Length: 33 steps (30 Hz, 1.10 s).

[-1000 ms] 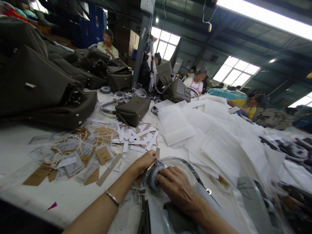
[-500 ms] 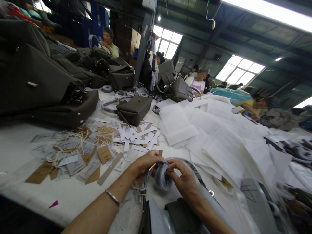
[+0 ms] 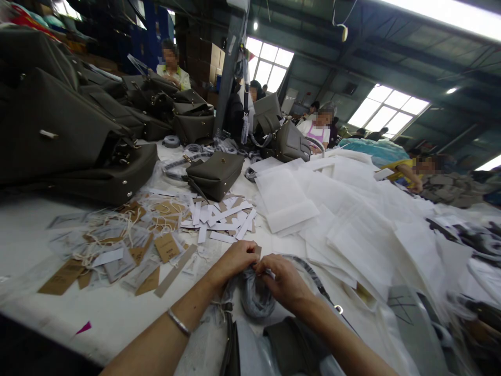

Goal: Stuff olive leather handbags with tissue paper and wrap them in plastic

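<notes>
In front of me a shoulder strap in clear plastic wrap is rolled into a coil [image 3: 256,303]. My left hand [image 3: 239,260] is closed at the coil's top, pinching a small grey-brown card strip [image 3: 258,251] whose end sticks up past the fingers. Close beside it, my right hand [image 3: 279,277] is closed too, thumb and fingers gripping the coil's upper edge. Exact fingertip contact is partly hidden. Below the coil lies a dark handbag [image 3: 287,342], with its wrapped handle [image 3: 309,271] arching behind my right hand.
Tags in plastic sleeves [image 3: 113,245] and loose paper strips [image 3: 219,219] lie on the white table [image 3: 141,324]. Dark handbags [image 3: 70,130] are piled at left; one small bag [image 3: 215,175] stands mid-table. White sheets [image 3: 352,214] spread rightward. Several co-workers sit beyond.
Both hands have drawn closer together at the coil's top. My right hand has shifted slightly left, and the coil has turned to show more of its open ring.
</notes>
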Tool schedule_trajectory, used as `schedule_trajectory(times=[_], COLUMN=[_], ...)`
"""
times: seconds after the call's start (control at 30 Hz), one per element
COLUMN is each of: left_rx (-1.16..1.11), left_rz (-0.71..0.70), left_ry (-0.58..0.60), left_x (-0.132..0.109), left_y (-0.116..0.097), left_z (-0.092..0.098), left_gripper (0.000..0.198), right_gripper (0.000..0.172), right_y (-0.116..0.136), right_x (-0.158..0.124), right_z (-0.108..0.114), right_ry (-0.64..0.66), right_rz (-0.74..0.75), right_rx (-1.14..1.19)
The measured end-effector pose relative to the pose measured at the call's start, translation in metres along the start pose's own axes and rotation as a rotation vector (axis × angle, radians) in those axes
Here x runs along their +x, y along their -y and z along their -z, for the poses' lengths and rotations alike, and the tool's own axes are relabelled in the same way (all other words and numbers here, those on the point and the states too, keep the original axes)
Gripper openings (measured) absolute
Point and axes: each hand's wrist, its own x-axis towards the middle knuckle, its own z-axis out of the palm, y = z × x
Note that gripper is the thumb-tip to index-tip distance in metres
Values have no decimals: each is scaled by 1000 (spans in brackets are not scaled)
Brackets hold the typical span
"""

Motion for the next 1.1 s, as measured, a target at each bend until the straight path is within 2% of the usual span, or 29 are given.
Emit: schedule_trajectory(times=[0.1, 0.2, 0.27, 0.4, 0.57, 0.73, 0.83, 0.97, 1.1], left_rx=[115, 236, 300, 362, 314, 216, 176, 184, 240], left_rz=[-21, -52, -62, -68, -89, -82, -72, -59, -30], left_ry=[-50, -100, -110, -99, -95, -84, -63, -69, -95], left_x=[-5, -11, -13, -16, -16, -18, -20, -23, -24], left_y=[-6, -10, -11, -10, -8, -7, -7, -9, -12], left_z=[-4, -12, -17, -21, -12, -7, -7, -13, -21], left_gripper=[9, 11, 12, 15, 8, 7, 7, 25, 17], right_gripper=[18, 18, 20, 22, 14, 5, 4, 7, 7], right_y=[-2, -6, -10, -17, -18, -19, -21, -21, -16], right_x=[0, -2, -3, -3, 1, 6, 7, 6, 2], right_z=[0, -4, -6, -12, -12, -5, -2, -2, -4], right_ry=[-97, -217, -244, -227, -195, -68, -91, -144, -153], right_rz=[-158, -111, -72, -111, -148, -396, -461, -474, -444], right_rx=[102, 16, -1, 99, 192, 328, 383, 403, 304])
